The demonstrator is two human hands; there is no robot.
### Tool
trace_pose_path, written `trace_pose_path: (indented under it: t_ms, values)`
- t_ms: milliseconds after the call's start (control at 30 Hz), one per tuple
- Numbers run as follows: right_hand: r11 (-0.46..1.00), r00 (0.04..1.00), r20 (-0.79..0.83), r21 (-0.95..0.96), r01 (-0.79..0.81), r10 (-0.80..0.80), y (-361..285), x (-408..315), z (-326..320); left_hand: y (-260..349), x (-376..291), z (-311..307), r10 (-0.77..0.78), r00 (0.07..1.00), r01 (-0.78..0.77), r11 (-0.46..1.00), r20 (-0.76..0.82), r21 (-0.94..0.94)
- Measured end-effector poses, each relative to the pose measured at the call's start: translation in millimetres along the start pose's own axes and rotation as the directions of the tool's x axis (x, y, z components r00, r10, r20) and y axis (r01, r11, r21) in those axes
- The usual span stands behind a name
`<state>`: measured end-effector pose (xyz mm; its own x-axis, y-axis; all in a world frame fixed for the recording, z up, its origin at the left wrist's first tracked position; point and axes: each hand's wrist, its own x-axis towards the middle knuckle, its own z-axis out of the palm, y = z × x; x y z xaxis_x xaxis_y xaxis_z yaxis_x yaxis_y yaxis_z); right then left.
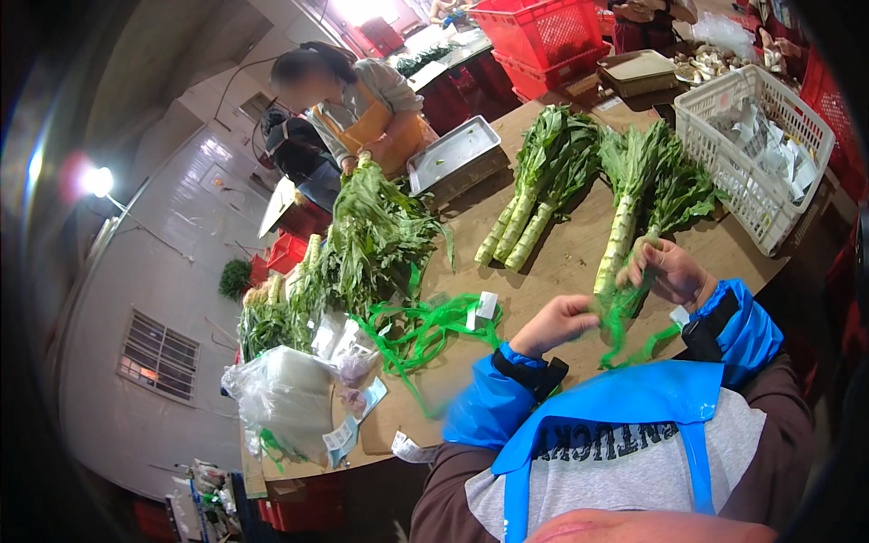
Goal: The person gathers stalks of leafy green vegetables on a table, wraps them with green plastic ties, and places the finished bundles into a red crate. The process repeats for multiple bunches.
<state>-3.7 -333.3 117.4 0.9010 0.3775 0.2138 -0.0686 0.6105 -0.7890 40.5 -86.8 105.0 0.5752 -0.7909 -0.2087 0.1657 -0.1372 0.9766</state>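
My right hand (pixel 669 275) has its fingers curled on green mesh netting (pixel 614 319) at the lower part of a celtuce stalk. My left hand (pixel 553 326) is slightly blurred, its fingertips pinched at the near edge of that netting. The thick, pale-green ringed stem (pixel 616 237) of another celtuce lies just beyond, its leaves (pixel 635 159) pointing away from me. The stalk under my right hand is partly hidden; its leaves (pixel 682 197) spread to the right. A strip of netting with a white tag (pixel 679 315) trails toward my blue apron (pixel 611 400).
More celtuce (pixel 523 227) lies mid-table, beside a metal tray (pixel 455 153). Tagged green nets (pixel 434 329), plastic bags (pixel 285 394) and a celtuce pile (pixel 366 231) are left. A white crate (pixel 733 170) stands right. Across the table, a person in an orange apron (pixel 380 125) holds celtuce.
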Motion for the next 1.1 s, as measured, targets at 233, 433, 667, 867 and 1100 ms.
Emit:
trace_pose_path:
  t_ms: [233, 433, 667, 867, 1100]
  values:
    - [0.853, 0.891, 0.025, -0.300, -0.426, 0.454, -5, -8, 23, 9, 14, -4, 0.289, 0.866, -0.493, 0.625, -0.407, -0.605]
    - [0.915, 1.000, -0.003, -0.403, -0.019, 0.019, -12, 0, 14, 10, 3, -3, 0.114, 0.993, -0.110, 0.984, 0.021, -0.143]
    - [0.944, 0.955, 0.004, 0.147, -0.295, 0.298, 12, 1, 10, 5, 14, -2, 0.233, 0.944, -0.313, 0.856, -0.233, -0.411]
    - [0.675, 0.883, -0.219, -0.577, -0.460, 0.414, -4, 2, 21, 9, 14, 6, 0.340, 0.897, -0.442, 0.667, -0.283, -0.599]
    - [0.999, 0.888, -0.458, 0.008, -0.033, 0.033, 9, 20, 1, -5, 23, 11, 0.226, 0.946, -0.317, 0.789, -0.231, -0.527]
